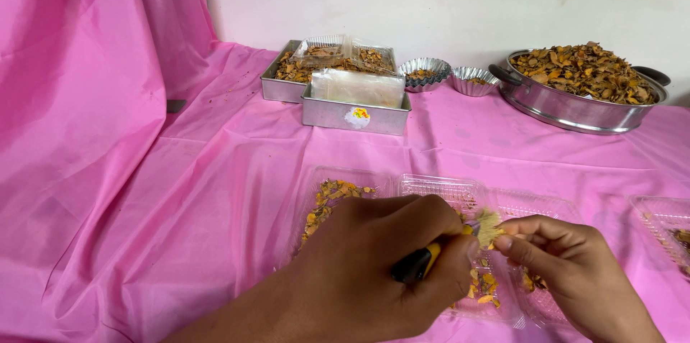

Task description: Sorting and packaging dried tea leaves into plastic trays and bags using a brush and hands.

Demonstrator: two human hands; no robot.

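My left hand [374, 264] is gripping a brush [445, 246], right hand [568, 271] pinching its bristles over the clear trays [438, 188] on my worktop [215, 192].

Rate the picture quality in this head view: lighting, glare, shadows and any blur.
Head view: soft, even light with only faint shadows in the folds of the pink cloth; mild glare on the steel pan and on the clear plastic trays; the left hand, the brush and the right hand are slightly soft up close; slight wide-angle bending shows at the edges.
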